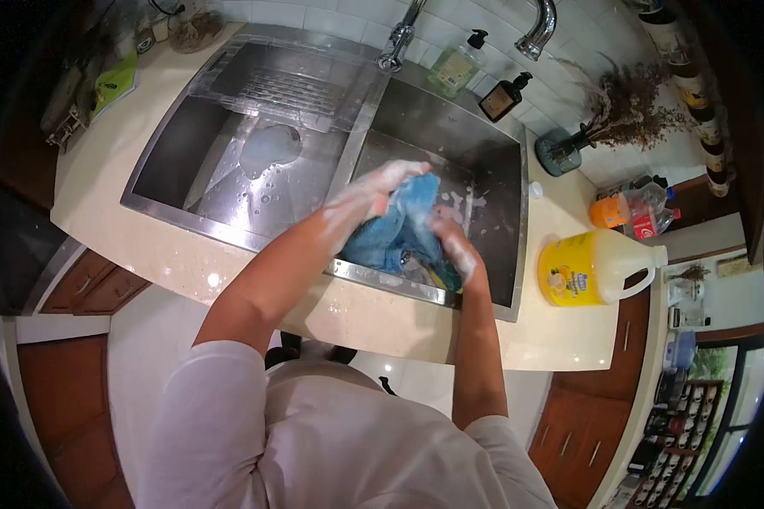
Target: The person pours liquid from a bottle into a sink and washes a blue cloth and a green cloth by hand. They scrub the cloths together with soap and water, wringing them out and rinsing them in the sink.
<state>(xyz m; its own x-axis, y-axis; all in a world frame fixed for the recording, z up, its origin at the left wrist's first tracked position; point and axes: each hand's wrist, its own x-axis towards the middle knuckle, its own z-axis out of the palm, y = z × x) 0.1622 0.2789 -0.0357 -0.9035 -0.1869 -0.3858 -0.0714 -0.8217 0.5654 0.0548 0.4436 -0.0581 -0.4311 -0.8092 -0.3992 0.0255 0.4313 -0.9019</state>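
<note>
A wet blue cloth [380, 241] is bunched up over the near part of the right sink basin [505, 204]. My left hand [384, 188], coated in white suds, is closed on the cloth's upper end. Lower down and to the right, my right hand [452, 239] grips the cloth's other side, with foam along the wrist. Part of the fingers of both hands is hidden by the fabric. Under the cloth, near the front rim, a small yellow and dark piece [444, 276] shows; its kind I cannot make out.
Left basin [204, 182] holds a foamy puddle [269, 150] under a clear drying rack [293, 87]. Behind stand a faucet [392, 53], soap bottle [455, 69] and dark pump bottle [504, 98]. Rightward are a glass vase [558, 151], yellow jug [573, 270] and plastic bottles [641, 212].
</note>
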